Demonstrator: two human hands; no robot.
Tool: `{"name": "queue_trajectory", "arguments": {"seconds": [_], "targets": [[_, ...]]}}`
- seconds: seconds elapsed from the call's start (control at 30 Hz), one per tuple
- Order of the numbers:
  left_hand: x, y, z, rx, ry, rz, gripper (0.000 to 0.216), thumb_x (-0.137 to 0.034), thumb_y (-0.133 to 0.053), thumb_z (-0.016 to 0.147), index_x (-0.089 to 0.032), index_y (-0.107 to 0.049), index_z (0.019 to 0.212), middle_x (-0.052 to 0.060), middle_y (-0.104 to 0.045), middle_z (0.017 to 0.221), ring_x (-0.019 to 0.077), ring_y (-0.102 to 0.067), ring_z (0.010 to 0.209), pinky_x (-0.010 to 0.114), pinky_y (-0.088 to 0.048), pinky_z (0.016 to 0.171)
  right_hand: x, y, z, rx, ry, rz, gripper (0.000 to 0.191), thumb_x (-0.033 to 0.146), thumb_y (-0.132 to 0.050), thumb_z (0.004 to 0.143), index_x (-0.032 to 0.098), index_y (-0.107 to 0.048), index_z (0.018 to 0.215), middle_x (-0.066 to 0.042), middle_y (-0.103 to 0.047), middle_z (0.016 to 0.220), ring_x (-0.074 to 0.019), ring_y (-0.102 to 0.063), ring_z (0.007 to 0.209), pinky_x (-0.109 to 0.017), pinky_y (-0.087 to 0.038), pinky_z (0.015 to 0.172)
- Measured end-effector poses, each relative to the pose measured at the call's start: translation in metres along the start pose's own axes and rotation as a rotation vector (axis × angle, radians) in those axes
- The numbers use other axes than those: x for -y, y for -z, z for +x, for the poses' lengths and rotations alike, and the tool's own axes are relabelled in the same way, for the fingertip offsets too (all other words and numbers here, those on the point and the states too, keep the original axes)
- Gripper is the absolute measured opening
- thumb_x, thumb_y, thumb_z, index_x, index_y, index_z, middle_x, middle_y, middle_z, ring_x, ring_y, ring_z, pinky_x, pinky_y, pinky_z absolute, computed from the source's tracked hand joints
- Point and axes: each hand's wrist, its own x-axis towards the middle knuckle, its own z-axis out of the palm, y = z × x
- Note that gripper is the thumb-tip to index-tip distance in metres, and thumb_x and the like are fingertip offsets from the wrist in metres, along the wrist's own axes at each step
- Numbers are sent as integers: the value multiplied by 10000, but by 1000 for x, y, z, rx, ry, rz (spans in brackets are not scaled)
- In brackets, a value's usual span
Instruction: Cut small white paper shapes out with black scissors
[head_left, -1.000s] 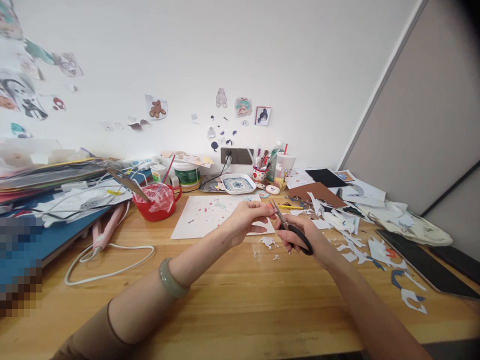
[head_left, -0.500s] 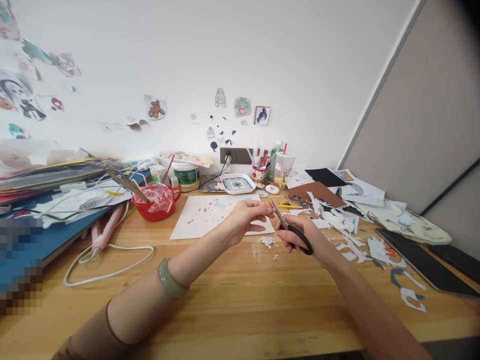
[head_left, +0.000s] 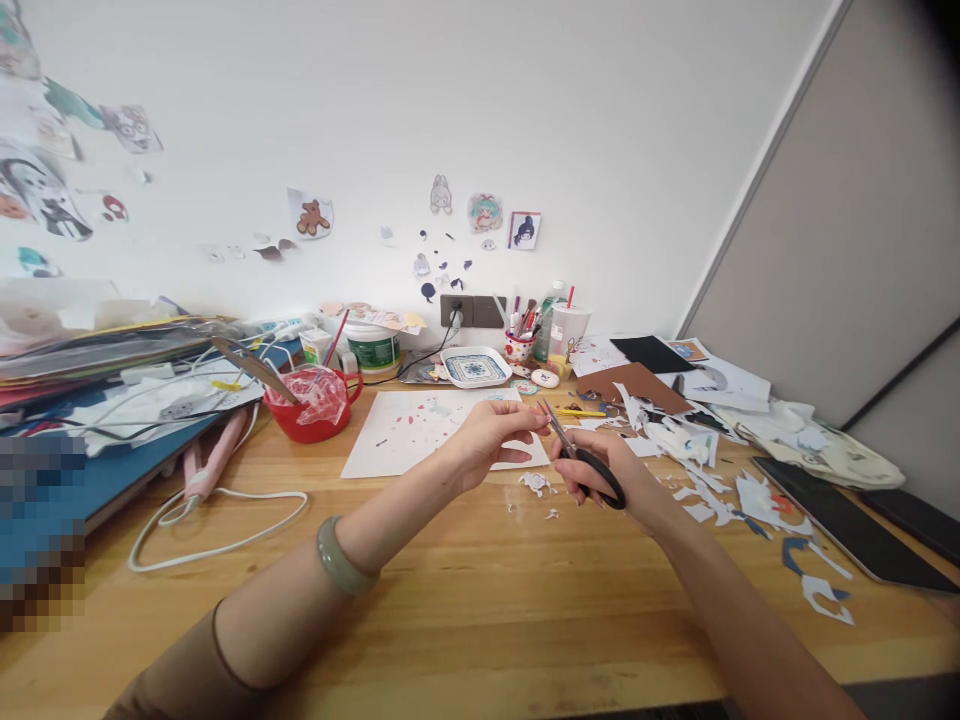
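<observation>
My right hand (head_left: pixel 611 470) grips a pair of scissors (head_left: pixel 598 480) by its black handles, blades pointing up and to the left. My left hand (head_left: pixel 491 438) is pinched at the fingertips, right beside the blade tips. A tiny reddish piece seems to sit between those fingertips, too small to name. Under and behind my left hand lies a white sheet of paper (head_left: pixel 390 435) with several small coloured cut-outs on it. Below the hands, a little heap of white paper scraps (head_left: pixel 537 484) rests on the wooden table (head_left: pixel 465 620).
Red bowl (head_left: pixel 309 425) with plastic wrap stands left, near a white cable (head_left: pixel 217 567). A patterned tray (head_left: pixel 475 367) and a pen cup (head_left: pixel 519 348) are at the back. Paper offcuts (head_left: pixel 709 500) and a flat black panel (head_left: pixel 847 520) lie to the right.
Both hands stay in nearly the same place. The scissors' blades look slightly shifted at the left fingertips; nothing else has visibly moved.
</observation>
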Motion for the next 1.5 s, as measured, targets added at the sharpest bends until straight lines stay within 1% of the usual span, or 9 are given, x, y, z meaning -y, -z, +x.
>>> {"name": "queue_trajectory", "arguments": {"seconds": [0.47,0.6,0.7,0.8,0.9,0.93,1.07,1.27,1.5], "targets": [[0,-1,0,-13,-4,-6,256,-346,-669,541,-147,-629,697,35,-585,779,66,-446,603,196,-389,532,2,-1,-2,-10,11,-2,190,352,-527,739,165,-491,728,48,-450,506,-69,-448,430,-182,-342,399],[-2,2,2,-24,-15,43,261,-351,-652,555,-152,-620,720,45,-584,788,75,-452,616,193,-396,527,2,-2,-1,-61,-14,10,225,385,-540,711,164,-500,712,45,-449,505,-73,-443,415,-194,-352,389],[-16,18,4,-36,-61,229,250,-351,-624,577,-148,-616,722,61,-590,799,98,-474,651,198,-401,529,1,-2,0,-141,-36,34,230,394,-535,713,168,-495,722,46,-461,489,-71,-444,406,-178,-323,366],[-33,47,7,-89,-77,591,226,-340,-606,580,-141,-619,687,57,-601,723,121,-497,663,200,-385,514,0,-1,2,-190,-39,52,231,402,-527,724,173,-496,732,45,-472,490,-70,-450,412,-169,-303,361],[-40,79,13,-171,-10,853,230,-339,-586,573,-138,-623,677,55,-609,693,138,-511,656,210,-374,493,-1,0,2,-190,-36,55,235,411,-528,723,179,-494,722,46,-476,487,-70,-452,410,-169,-305,363],[-39,88,15,-173,20,918,232,-337,-576,573,-134,-625,674,59,-610,687,143,-513,650,214,-372,488,-1,0,3,-186,-39,54,233,411,-531,721,181,-491,722,47,-478,486,-72,-456,410,-170,-312,368],[-28,113,21,-69,159,1145,224,-320,-539,569,-144,-637,668,56,-621,693,149,-513,651,222,-371,504,-3,-1,3,-175,-48,50,235,407,-536,716,178,-486,736,43,-481,491,-78,-466,414,-188,-364,399],[-19,130,21,67,317,1188,158,-285,-585,488,-157,-635,568,49,-609,599,138,-483,556,222,-335,475,-7,0,5,-148,-9,41,213,385,-524,726,176,-485,734,45,-473,495,-84,-470,421,-206,-385,423],[-16,140,19,148,457,1219,122,-266,-611,429,-162,-612,492,48,-597,549,115,-434,472,222,-305,445,-6,0,4,-137,-14,44,205,380,-522,718,177,-488,723,49,-479,485,-86,-473,413,-197,-363,407]]}}
